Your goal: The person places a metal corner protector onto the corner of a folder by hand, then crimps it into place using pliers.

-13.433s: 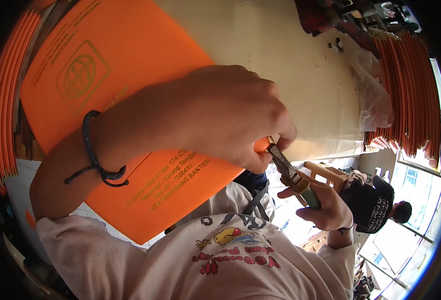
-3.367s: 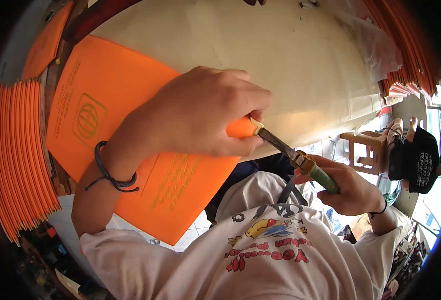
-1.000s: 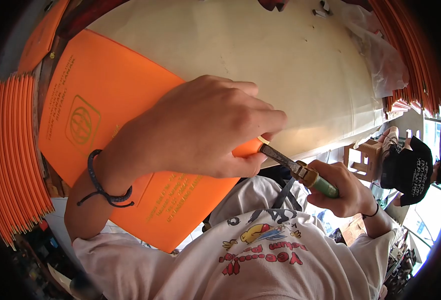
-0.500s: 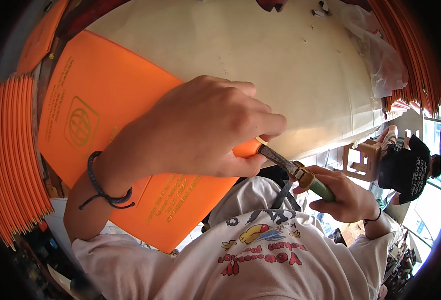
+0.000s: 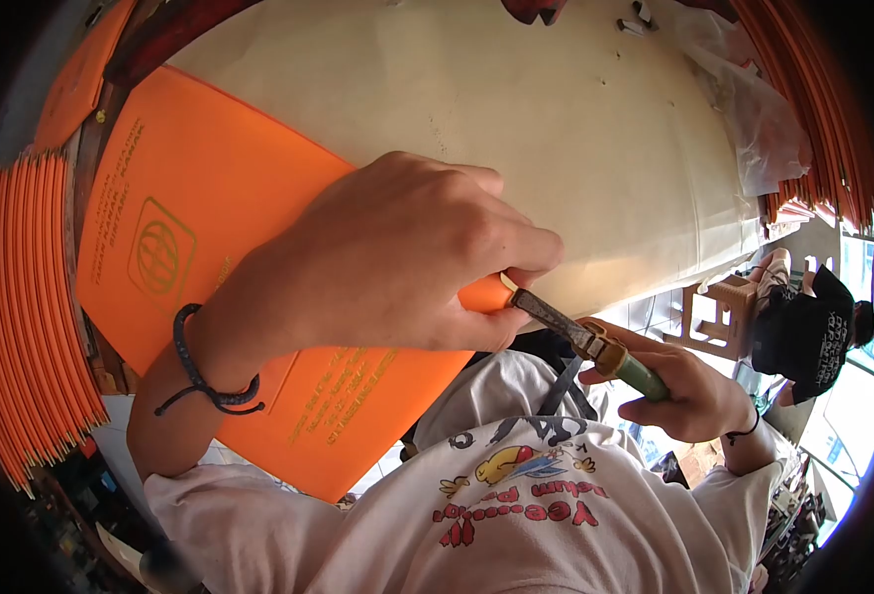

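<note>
Left hand (image 5: pixel 432 247) is grasping the orange folder (image 5: pixel 234 183) near its right corner, and the right hand (image 5: pixel 689 386) is clasping the handle of a green-handled tool (image 5: pixel 595 342). Largest of all, the pale counter (image 5: pixel 575 129) is stretching behind both hands; the folder is lying across its left part, with one corner jutting past the near edge toward the body. Below, the white shirt (image 5: pixel 377 525) is showing a yellow bird print and upside-down red lettering that seems to be starting with "Yeee". Gold lettering on the folder's cover is running steeply upward, reading "TAMAN KANAK - KANAK" and "BINTANG", with blurred lines above; a framed globe-like emblem (image 5: pixel 159 252) is sitting beside it. Farther down, an address block is peeking out from under the forearm, "TANGERANG" just legible. Many orange folders are standing packed in a left stack (image 5: pixel 26 307) and a right stack (image 5: pixel 818 109). Near a beige stool (image 5: pixel 719 317), another person (image 5: pixel 803 342) is wearing a black top whose white writing is too small to read. The left forearm is crossing the cover from lower left, back of the hand up, thumb pressing underneath. From lower right, the other forearm is reaching in, index finger extending along the tool, whose dark metal end is meeting a small pale-gold corner piece (image 5: pixel 508 282).
</note>
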{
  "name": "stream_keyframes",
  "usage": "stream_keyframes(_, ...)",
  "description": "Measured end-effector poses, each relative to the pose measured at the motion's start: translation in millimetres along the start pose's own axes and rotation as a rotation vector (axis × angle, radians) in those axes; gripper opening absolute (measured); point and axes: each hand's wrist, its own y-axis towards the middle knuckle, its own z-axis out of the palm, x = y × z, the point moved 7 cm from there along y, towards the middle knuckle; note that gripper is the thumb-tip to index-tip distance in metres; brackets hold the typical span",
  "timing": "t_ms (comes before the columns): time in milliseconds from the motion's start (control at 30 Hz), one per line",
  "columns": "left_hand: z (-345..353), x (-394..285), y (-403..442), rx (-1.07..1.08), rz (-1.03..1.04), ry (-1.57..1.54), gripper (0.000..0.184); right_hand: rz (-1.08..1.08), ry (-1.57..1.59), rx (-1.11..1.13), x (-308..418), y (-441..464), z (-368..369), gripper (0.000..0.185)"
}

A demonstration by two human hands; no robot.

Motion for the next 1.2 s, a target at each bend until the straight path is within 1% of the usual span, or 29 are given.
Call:
stream_keyframes(133,1.1,1.1,0.3,0.05,-0.053,0.008,0.019,0.005,-0.015,-0.018,1.1,-1.0,0.2,0.048)
stream_keyframes(333,-6.9,-7.6,-2.3,-0.037,0.003,0.002,0.019,-0.066,-0.087,-0.047,8.0,-0.4,-0.2,0.046)
stream_keyframes(367,-6.1,-7.4,-2.5,-0.026,-0.007,0.007,0.019,-0.071,-0.096,-0.05,9.5,-0.7,-0.3,0.046)
stream_keyframes(467,-5.6,-6.6,-2.2,-0.003,-0.02,0.02,0.019,0.017,-0.065,-0.118,10.8,1.2,-0.9,0.038)
stream_keyframes(567,-5.3,-6.0,-2.3,-0.009,-0.011,0.015,0.019,0.198,-0.017,-0.284,-7.7,-9.2,-3.6,0.04)
stream_keyframes(667,-4.0,-5.7,-3.2,-0.028,-0.001,0.0,0.019,0.229,0.114,-0.345,-4.2,-5.1,-1.8,0.045)
stream_keyframes(700,-2.6,-5.8,-3.1,-0.027,0.004,-0.004,0.019,0.054,-0.015,-0.388,7.1,0.1,-3.9,0.041)
stream_keyframes(800,-2.4,-6.5,-2.5,-0.021,0.011,0.004,0.019,0.126,-0.167,-0.225,6.4,5.6,-5.5,0.037)
stream_keyframes(833,-2.9,-6.0,-2.8,-0.022,0.008,0.009,0.019,0.107,-0.155,-0.261,6.1,7.0,-8.6,0.033)
stream_keyframes(933,-4.1,-6.7,-3.0,-0.058,0.026,-0.005,0.019,0.126,-0.19,-0.265,5.5,10.0,-5.5,0.031)
stream_keyframes(1033,-2.4,-3.8,-3.0,-0.008,-0.016,0.018,0.02,0.181,-0.143,-0.26,0.5,8.6,-4.4,0.028)
stream_keyframes(1167,-0.4,-2.8,-3.6,-0.031,0.013,-0.005,0.02,0.15,-0.183,-0.24,2.8,8.2,-5.1,0.031)
stream_keyframes(1200,0.2,-2.1,-3.6,-0.031,0.019,-0.003,0.02,0.173,-0.086,-0.273,1.1,6.5,-5.1,0.031)
